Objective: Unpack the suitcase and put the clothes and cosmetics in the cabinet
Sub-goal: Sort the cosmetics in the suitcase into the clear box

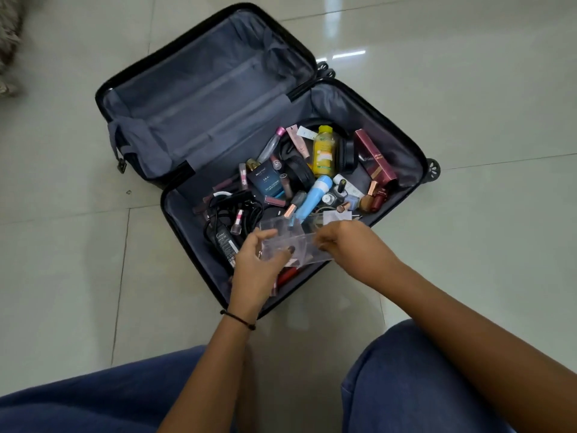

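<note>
A black suitcase [402, 129] lies open on the tiled floor, its grey-lined lid half [206, 98] bare. The near half holds many cosmetics: a yellow bottle [324, 154], a light blue tube [313, 198], a maroon box [374, 157], a dark blue box [267, 181], lipsticks and nail polishes. A black charger with cables [229, 226] lies at the left. My left hand [257, 260] and my right hand [340, 242] both grip a clear plastic organizer [293, 242] over the suitcase's near corner. No clothes are visible.
Glossy beige floor tiles [468, 89] surround the suitcase. My knees in blue jeans [406, 370] frame the bottom of the view. A shaggy rug edge [7, 42] shows at the top left.
</note>
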